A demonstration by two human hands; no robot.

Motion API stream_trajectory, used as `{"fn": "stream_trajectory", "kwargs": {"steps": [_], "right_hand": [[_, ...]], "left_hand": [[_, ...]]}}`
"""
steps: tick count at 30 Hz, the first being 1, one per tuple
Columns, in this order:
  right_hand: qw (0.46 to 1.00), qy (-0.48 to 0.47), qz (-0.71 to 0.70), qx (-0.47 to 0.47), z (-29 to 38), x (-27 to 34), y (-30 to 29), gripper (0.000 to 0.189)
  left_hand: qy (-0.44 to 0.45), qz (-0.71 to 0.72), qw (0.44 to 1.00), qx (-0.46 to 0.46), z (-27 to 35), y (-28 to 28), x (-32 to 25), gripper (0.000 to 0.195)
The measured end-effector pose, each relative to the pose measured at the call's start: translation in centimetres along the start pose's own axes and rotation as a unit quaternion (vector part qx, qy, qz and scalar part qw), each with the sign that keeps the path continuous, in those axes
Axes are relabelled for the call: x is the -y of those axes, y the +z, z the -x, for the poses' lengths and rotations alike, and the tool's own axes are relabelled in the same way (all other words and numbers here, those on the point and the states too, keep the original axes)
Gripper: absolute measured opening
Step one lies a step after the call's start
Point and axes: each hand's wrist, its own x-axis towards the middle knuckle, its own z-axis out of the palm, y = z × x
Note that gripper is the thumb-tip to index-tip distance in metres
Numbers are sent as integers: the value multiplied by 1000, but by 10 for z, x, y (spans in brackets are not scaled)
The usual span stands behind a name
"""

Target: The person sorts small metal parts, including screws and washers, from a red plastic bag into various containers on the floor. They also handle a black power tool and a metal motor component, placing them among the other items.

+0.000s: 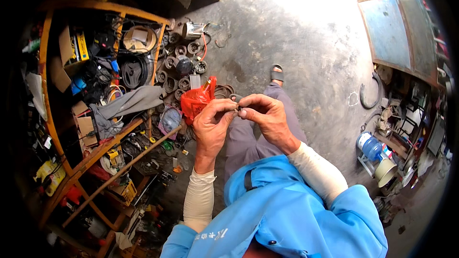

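My left hand (212, 125) and my right hand (267, 116) meet at the fingertips in the middle of the view, above my legs. Between them they pinch a small dark part (239, 108), too small to identify. Thumb and forefinger of each hand close on it from either side. Just beyond my left hand, a red plastic bag (195, 101) bearing writing lies on the floor side, with a brass-coloured object (207, 85) at its top. Cream sleeves cover both forearms.
A cluttered wooden-framed shelf (102, 147) fills the left, with a long wooden stick (122, 172) leaning there. Motor stators (183, 83) stand on the concrete floor (251, 39). At the right are a metal cabinet (387, 30), a black rubber ring (365, 95) and a blue water bottle (371, 147).
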Motion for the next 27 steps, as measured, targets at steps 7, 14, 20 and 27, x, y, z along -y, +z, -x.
{"fn": "stream_trajectory", "kwargs": {"steps": [7, 14, 20, 27], "right_hand": [[997, -70, -10, -8, 43, 72, -53, 19], [990, -136, -15, -34, 78, 151, -113, 17], [974, -219, 7, -66, 91, 190, -145, 17], [964, -255, 17, -78, 94, 200, -155, 16]], "left_hand": [[56, -59, 995, 51, -8, 93, -49, 14], [53, 2, 994, 92, -21, 200, -75, 14], [77, 16, 987, 137, -42, 259, -92, 13], [64, 29, 983, 168, -49, 273, -94, 11]]}}
